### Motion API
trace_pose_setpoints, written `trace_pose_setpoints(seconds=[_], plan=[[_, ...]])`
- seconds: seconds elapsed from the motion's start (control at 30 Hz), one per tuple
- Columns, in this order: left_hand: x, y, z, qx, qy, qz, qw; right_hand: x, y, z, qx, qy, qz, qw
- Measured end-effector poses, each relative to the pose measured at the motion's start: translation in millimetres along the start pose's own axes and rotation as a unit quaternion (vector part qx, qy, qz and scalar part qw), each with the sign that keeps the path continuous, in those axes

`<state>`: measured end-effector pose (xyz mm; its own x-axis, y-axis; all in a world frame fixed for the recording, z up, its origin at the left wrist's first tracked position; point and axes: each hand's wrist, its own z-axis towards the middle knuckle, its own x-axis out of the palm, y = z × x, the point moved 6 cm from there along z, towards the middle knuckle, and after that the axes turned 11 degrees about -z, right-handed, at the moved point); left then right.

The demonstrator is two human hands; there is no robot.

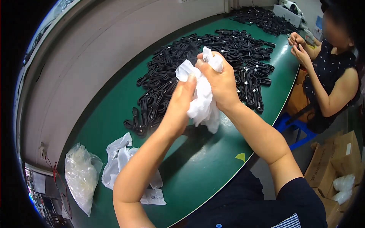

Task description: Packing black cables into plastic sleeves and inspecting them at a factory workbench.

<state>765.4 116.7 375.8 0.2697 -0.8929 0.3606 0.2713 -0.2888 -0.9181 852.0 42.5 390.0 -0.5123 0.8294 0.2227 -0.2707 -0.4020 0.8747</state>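
Note:
Both of my hands are raised above the green table (205, 155), in front of a wide spread of coiled black cables (167, 76). Between them is a crumpled white plastic bag (202, 95). My right hand (224, 83) closes around the bag's upper part, a bunched end sticking out by the thumb. On the other side my left hand (179, 102) grips it, thumb pointing up along the plastic. Loose folds of the bag hang below the hands, above the table. Whether anything is inside the bag cannot be made out.
More white plastic bags (118, 152) and a clear bag (80, 173) with pale contents lie at the left. A yellow-green tag (240, 156) sits by the right edge. A co-worker (334, 72) works there, near a blue stool (294, 129). Cardboard boxes (327, 159) stand lower right.

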Motion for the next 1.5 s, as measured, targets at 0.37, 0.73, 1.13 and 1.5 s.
trace_pose_setpoints(seconds=[0.37, 0.73, 1.13, 1.5], plan=[[-10.3, -21.2, -47.8, 0.08, 0.044, 0.027, 0.995, 44.8, 11.4, -36.2, 0.122, 0.072, 0.168, 0.976], [-10.8, -56.7, -57.4, 0.189, 0.013, 0.334, 0.923, 67.7, 18.7, -64.2, 0.126, 0.154, 0.149, 0.969], [-89.9, -116.7, -147.5, 0.11, -0.215, 0.028, 0.97, 165.5, 37.5, -111.9, 0.155, 0.354, 0.231, 0.893], [-179.6, -119.3, -351.0, 0.19, -0.235, -0.186, 0.935, 301.0, 102.4, -252.5, -0.195, 0.535, 0.315, 0.759]])
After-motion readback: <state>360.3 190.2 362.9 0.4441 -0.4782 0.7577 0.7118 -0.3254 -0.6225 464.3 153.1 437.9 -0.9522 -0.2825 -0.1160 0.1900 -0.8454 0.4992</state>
